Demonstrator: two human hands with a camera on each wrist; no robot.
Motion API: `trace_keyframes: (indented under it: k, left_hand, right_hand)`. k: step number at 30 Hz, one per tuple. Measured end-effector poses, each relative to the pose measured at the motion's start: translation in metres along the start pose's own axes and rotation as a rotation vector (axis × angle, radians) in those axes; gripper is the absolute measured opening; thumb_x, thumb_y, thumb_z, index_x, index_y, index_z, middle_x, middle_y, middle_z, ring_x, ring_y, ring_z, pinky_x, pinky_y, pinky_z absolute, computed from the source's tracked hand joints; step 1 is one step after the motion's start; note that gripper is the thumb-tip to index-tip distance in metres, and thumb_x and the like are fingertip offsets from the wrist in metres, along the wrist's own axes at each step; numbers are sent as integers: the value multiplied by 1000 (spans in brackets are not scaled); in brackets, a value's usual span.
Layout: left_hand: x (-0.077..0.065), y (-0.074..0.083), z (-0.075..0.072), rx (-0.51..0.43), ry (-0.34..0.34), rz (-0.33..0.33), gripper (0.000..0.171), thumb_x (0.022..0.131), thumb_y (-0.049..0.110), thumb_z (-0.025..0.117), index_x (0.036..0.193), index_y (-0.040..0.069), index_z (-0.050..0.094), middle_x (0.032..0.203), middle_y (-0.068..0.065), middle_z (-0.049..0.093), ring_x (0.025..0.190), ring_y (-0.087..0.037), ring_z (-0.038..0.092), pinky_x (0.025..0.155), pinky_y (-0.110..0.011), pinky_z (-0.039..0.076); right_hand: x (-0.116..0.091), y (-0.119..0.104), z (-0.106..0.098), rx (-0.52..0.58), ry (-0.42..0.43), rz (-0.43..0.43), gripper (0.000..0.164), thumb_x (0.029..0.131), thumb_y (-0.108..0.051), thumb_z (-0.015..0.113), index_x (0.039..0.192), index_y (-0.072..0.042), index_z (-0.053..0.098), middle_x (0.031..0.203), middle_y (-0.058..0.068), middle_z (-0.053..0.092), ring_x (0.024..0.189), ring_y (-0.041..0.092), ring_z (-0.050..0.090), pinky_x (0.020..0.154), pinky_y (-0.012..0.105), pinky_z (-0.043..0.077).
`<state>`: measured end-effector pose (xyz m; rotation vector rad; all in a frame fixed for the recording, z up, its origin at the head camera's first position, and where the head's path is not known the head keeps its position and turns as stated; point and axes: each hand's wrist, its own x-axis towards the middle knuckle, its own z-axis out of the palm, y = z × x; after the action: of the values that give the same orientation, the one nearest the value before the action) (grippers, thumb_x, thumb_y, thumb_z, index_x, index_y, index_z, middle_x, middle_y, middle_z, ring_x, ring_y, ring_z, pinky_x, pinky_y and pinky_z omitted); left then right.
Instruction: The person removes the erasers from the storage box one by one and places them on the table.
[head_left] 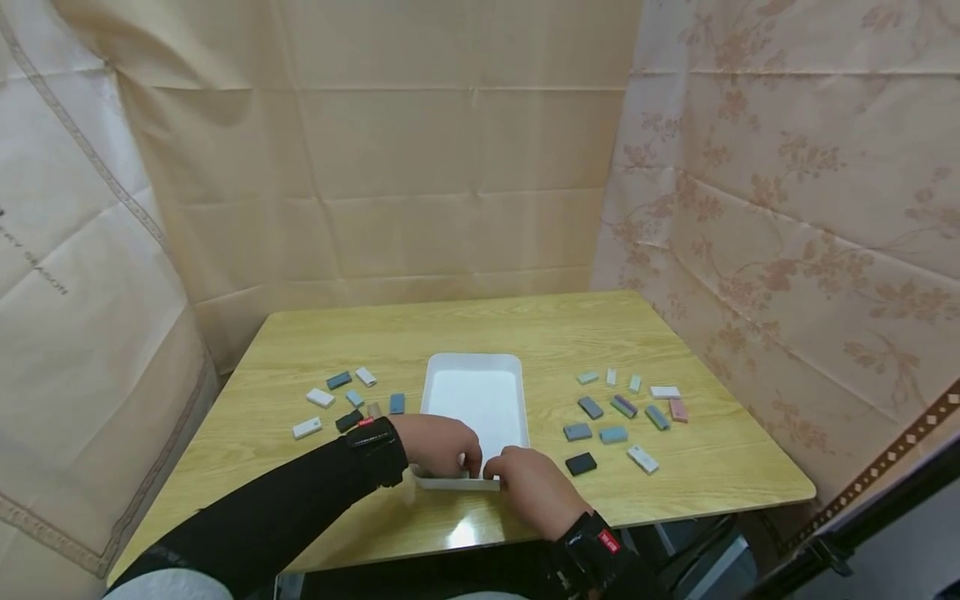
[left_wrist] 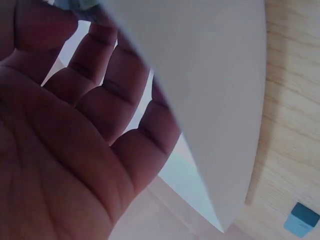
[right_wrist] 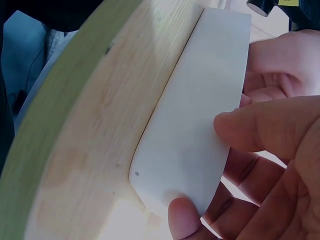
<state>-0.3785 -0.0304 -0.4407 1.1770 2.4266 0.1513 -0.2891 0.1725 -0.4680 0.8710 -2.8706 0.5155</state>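
A white rectangular tray stands near the table's front edge. My left hand reaches over its front left part with curled fingers. In the left wrist view, thumb and forefinger pinch a small pale green piece, mostly cut off by the frame. My right hand grips the tray's front wall near the right corner. Its thumb presses the outside while other fingers lie behind the rim; one fingertip shows at the corner. Much of the tray's front floor is hidden by the hands.
Small rectangular blocks lie in two loose groups: several left of the tray, among them a white block and a blue block, and several right, including a black block and a pink block. Curtains surround the wooden table.
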Motion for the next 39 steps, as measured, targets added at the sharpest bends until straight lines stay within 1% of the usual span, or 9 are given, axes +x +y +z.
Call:
trace_keyframes:
  k: [6,10,15,18,23,28,33,34,39]
  left_hand:
    - [-7,-7,-3,-42,7,27,38,89,-3,65,106,27,81,101,15,69,94,-5,61,86,-26,53]
    - [-11,-13,-3,-58,4,-2,42,91,-3,65,114,30,77,101,12,68,92,-6,61,82,-25,51]
    - [-17,-14,-1,32,9,-56,46,93,2,70,127,32,72,107,9,69,91,-7,60,81,-26,52]
    - [-22,-10,-2,89,26,-84,44,93,5,74,129,31,71,109,7,70,92,-8,60,83,-28,52]
    - [-27,-7,-4,77,8,-130,41,90,8,79,123,29,71,104,7,69,89,-10,60,79,-28,51]
    - [-24,-10,-8,34,-23,-134,35,87,6,81,110,29,70,96,10,66,85,-10,58,74,-28,49]
    - [-20,-16,-8,50,46,-102,20,91,11,81,100,25,70,92,8,66,82,-9,57,73,-28,48]
    - [-21,-17,-8,45,48,-106,20,90,11,81,99,25,70,92,8,66,82,-9,56,72,-28,48]
    - [-22,-12,-12,33,-37,-151,28,83,8,84,99,27,70,94,11,65,84,-10,57,72,-28,47]
  right_hand:
    - [0,-1,1,-7,-7,6,27,86,5,75,101,-16,82,82,-4,67,71,7,54,67,27,49]
    - [1,-2,0,-11,-16,19,26,87,4,75,102,-16,82,83,-4,67,72,7,55,68,28,49]
    - [3,-2,0,-1,-40,45,24,88,3,75,102,-16,82,83,-5,66,73,7,55,70,29,50]
    - [2,-2,1,2,-45,55,24,88,2,74,102,-16,82,83,-6,66,73,6,55,70,29,50]
    - [2,-2,3,-3,-38,56,24,89,2,74,101,-16,82,83,-6,66,73,6,55,70,29,50]
    - [2,-1,3,-4,-43,64,22,89,1,74,101,-16,82,82,-6,66,72,6,55,70,29,50]
    - [2,0,4,-7,-31,43,22,89,1,74,100,-17,82,82,-6,67,72,6,55,70,29,51]
    - [2,0,4,-6,-27,37,23,89,2,74,100,-16,82,82,-6,67,72,6,55,70,29,51]
    - [1,0,4,4,-20,39,23,88,2,74,100,-16,82,82,-6,67,72,6,54,69,29,50]
